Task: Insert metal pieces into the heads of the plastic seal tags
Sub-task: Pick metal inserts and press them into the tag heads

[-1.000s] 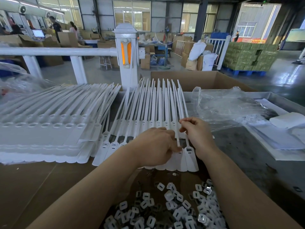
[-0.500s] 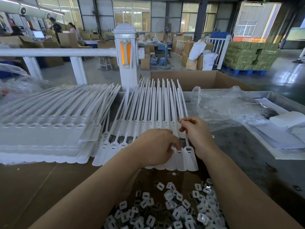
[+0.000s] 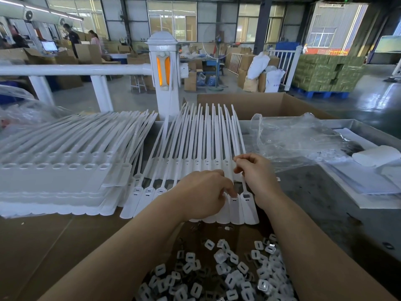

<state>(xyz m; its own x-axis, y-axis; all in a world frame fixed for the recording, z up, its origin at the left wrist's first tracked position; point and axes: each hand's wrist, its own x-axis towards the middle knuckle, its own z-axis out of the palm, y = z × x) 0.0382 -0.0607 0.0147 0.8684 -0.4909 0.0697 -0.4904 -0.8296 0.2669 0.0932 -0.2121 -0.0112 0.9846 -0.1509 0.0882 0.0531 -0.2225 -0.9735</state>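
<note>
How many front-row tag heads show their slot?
5. Three tag heads left of the left hand; two between it and the right hand. More are probably hidden under the left hand.

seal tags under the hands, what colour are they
White, plain, no pattern; the seal tags show best in the head view, the only one here.

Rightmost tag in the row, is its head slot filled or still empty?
Looks empty: the rightmost tag's head slot shows as a dark open rectangle, no insert visible.
</note>
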